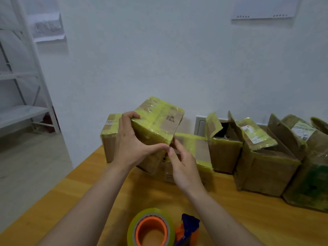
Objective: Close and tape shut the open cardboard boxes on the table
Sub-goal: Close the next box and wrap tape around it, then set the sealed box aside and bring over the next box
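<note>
Gripping tilted box [159,121], left hand [131,141]

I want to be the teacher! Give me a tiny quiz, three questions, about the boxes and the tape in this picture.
1. True or false: the tape roll lies on the table with no hand on it.
2. Which hand grips the upper corner of the tilted box? A left, B right, C neither.
3. Fill in: the neighbouring box, just right of the taped ones, has its flaps ____.
Key: 1 true. 2 A, the left hand. 3 open.
</note>
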`<state>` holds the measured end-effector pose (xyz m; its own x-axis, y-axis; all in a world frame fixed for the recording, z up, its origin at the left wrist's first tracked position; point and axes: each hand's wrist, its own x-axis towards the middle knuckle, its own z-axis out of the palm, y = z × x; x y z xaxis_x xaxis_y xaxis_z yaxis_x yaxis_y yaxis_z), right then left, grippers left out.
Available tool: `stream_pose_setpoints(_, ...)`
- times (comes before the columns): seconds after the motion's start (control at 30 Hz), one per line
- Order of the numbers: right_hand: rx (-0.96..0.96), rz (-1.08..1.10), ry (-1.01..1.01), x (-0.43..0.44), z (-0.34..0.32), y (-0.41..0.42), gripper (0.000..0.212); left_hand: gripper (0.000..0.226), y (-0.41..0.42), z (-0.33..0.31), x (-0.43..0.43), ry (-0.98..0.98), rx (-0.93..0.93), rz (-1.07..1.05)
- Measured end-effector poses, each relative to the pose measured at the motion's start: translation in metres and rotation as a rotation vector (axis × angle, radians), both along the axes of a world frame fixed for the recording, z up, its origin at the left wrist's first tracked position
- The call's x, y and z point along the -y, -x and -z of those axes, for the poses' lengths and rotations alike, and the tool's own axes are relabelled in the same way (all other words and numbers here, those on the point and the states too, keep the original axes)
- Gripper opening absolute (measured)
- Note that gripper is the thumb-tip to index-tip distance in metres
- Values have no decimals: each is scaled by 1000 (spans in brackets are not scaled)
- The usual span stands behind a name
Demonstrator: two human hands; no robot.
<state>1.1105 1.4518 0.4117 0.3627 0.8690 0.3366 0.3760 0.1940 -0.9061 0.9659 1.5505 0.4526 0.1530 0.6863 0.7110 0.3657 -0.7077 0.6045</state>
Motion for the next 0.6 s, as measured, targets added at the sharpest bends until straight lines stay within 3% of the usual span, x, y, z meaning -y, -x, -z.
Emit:
stream_pose_setpoints(0.2, -24, -219, 234, 0, -3, -12, 63, 103, -2, 34, -10, 165, 12, -72)
stream_pose_setpoints(0.27, 202, -70, 168, 8, 0, -19, 55, 101, -1, 48, -12, 195, -45, -103)
stream_pose_setpoints(0.37, 578, 346, 112, 14, 3, -40, 50, 107, 6, 55, -16, 135, -202, -233)
stream_pose_setpoints(0.43, 619, 405, 332, 15, 6, -51, 66, 123, 12, 48, -25, 118, -315, -285)
stream_pose_setpoints(0.5, 563, 313, 498, 14, 15, -56, 75, 138, 20, 36, -38, 137, -420, -285)
stream_pose_setpoints(0.6, 546, 279, 458, 9, 28, -54, 68, 146, 32, 22, -63, 288, -549, -237)
